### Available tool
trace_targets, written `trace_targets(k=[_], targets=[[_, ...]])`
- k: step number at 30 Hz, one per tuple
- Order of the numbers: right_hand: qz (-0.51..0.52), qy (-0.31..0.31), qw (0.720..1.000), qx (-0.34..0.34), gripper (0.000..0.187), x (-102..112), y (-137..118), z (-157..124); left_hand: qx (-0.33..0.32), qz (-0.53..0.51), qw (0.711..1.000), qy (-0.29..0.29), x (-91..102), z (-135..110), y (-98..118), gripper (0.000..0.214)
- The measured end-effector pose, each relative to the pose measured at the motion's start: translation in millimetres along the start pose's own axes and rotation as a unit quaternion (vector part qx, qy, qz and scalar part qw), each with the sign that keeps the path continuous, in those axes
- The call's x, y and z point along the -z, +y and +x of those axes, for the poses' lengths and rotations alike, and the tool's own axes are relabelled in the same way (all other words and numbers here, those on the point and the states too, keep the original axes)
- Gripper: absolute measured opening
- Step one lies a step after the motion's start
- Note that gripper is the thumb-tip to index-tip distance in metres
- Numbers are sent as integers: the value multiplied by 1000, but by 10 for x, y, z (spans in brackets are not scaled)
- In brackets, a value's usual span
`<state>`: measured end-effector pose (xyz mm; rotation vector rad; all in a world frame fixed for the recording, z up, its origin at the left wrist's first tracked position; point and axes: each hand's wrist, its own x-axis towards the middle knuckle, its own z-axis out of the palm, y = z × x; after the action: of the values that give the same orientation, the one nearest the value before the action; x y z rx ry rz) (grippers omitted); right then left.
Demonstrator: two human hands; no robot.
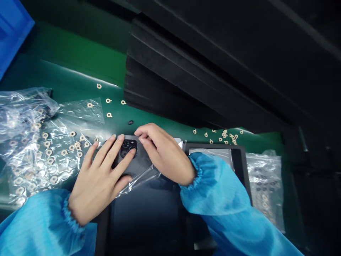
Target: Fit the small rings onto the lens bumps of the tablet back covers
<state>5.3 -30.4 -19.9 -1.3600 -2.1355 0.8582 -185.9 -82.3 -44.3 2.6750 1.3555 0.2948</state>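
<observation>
A dark phone back cover point(138, 161) with a camera cluster point(128, 147) lies under clear film on a black tray point(241, 160). My left hand point(102, 176) rests flat on the cover, fingers spread beside the camera cluster. My right hand point(162, 151) curls over the cover's top edge, its fingertips pinched together just right of the camera cluster; what they pinch is too small to make out. Both arms wear blue sleeves.
Clear plastic bags point(34, 142) of small tan rings lie on the green mat at left. Loose rings point(226, 134) are scattered behind the tray. Another bag point(265, 185) lies at right. Black stacked trays point(186, 78) rise behind. A blue bin point(10, 28) stands at far left.
</observation>
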Motion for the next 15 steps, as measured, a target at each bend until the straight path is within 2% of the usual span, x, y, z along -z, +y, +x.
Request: trace_targets(k=[6,10,13,15], targets=[[28,5,999,-14,17,48,11,-13,3,17,1000,7,45,74,15,48],[47,31,998,40,15,45,-84,-6,19,14,1000,13,68,90,84,49],[68,55,993,83,16,-27,-235,36,15,-30,999,37,112,-68,149,55],[64,39,992,105,20,-153,-357,93,1,-74,995,68,158,-298,138,48]])
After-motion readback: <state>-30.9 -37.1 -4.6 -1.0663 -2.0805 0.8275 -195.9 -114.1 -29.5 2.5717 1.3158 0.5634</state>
